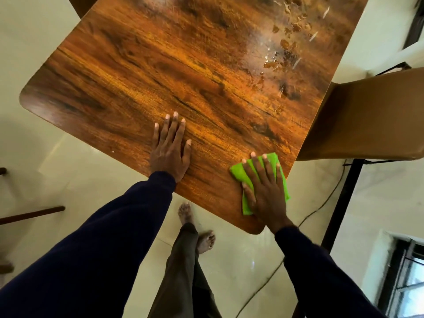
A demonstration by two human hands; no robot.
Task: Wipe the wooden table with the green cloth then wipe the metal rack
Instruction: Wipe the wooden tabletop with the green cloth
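While looking straight down over the wooden table (160,65), got both hands planted near its closest edge. Starting far left of the left fingers (175,127): a couple of dark wooden bars (32,213) poking in over the pale floor (57,175), well apart from everything else. Then the left hand (168,152), palm down on bare wood, fingers straight and slightly fanned, thumb out to the side, holding nothing, dark blue sleeve (114,237) trailing back. Below and between the two wrists, bare feet (186,213) on the floor just off the table edge. Over to the right hand (263,193), also flat, fingers spread and straight, pressing down on the green cloth (237,173), not curled round it. Cloth folded, lying on the table right at the near right corner, peeking out past the fingertips, left of the thumb and along the pinky side. Way up beyond those fingertips, toward the far right of the tabletop, a patch of wet smears and droplets (284,49), well apart from the cloth. Just right of the pinky, past the table edge, a tan chair (367,118), and under it a black post (344,196) with a thin cable (321,207) snaking across the floor. Lower right of the wrist, a dark window frame (403,271), blurry.
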